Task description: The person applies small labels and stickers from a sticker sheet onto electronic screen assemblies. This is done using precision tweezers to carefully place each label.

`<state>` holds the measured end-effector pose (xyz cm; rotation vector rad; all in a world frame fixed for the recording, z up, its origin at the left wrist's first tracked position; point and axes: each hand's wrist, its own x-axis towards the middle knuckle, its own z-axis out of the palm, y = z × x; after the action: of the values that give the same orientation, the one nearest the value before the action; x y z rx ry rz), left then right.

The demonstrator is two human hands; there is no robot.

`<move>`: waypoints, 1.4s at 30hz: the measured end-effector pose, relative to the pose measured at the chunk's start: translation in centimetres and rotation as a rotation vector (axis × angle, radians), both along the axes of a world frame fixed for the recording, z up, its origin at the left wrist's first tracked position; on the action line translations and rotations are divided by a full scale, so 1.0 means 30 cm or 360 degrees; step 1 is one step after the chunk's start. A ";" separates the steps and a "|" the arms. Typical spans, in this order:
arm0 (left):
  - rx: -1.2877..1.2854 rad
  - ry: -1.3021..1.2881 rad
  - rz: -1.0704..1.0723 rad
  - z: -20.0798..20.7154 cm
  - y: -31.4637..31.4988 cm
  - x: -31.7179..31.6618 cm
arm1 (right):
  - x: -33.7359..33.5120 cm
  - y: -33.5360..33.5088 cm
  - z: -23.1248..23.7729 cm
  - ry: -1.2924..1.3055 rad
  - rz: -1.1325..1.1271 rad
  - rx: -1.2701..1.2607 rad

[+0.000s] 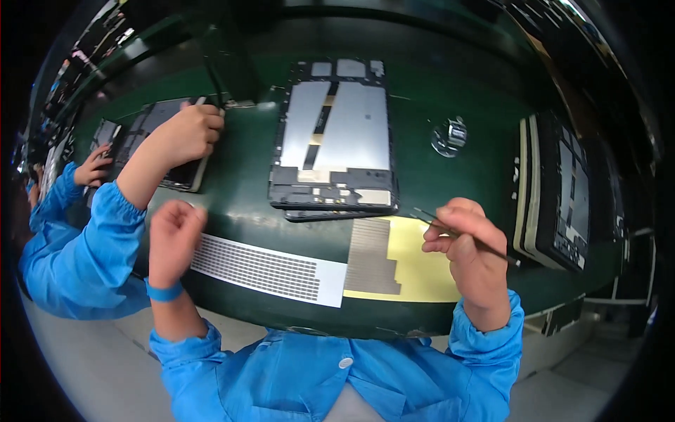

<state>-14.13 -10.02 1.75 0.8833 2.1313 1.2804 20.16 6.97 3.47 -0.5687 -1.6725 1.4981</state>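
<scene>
My right hand (pixel 472 247) grips slim tweezers (pixel 500 254), their tips apart and pointing left above the yellow sheet (pixel 429 271). Strips of small grey-brown pieces (pixel 369 254) cover the left part of that sheet. My left hand (pixel 176 235), with a blue wristband, is closed above the left end of a white sheet (pixel 330 283) carrying rows of small dark stickers (pixel 264 269); what its fingers hold, if anything, is hidden. Beyond both sheets lies an opened tablet (pixel 365 130) with a silver battery and a dark ribbon cable, stacked on another slightly askew.
A stack of opened tablets with pale spacers (pixel 555 190) stands at the right. A clear, shiny round object (pixel 450 137) sits behind my right hand. At the left, a co-worker's hand (pixel 190 133) is over more tablets (pixel 155 119); another hand (pixel 93 167) rests farther left.
</scene>
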 end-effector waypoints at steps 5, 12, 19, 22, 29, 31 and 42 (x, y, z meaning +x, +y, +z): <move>0.0148 0.0545 -0.1445 0.056 0.113 0.267 | 0.095 -0.037 -0.070 -0.0173 -0.0102 -0.0712; 0.0425 0.0974 -0.1721 -0.086 0.248 0.478 | 0.076 -0.059 -0.093 -0.0393 -0.0098 -0.0754; 0.0425 0.0901 -0.1679 -0.091 0.253 0.476 | 0.103 -0.087 -0.120 -0.0463 0.0043 -0.0773; 0.0414 0.0905 -0.1665 -0.086 0.252 0.475 | 0.092 -0.082 -0.108 -0.0468 -0.0038 -0.0849; 0.0406 0.0875 -0.1664 -0.086 0.259 0.475 | 0.096 -0.087 -0.120 -0.0545 0.0004 -0.0679; 0.0416 0.0877 -0.1663 -0.087 0.260 0.473 | 0.097 -0.082 -0.124 -0.0464 -0.0025 -0.0727; 0.0709 0.1104 -0.1370 0.020 0.225 0.364 | 0.029 -0.017 -0.033 -0.0068 -0.0101 -0.0659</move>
<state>-3.21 -3.28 2.36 2.3763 1.4983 1.0403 21.02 6.46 2.48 -0.8694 -1.3636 1.8073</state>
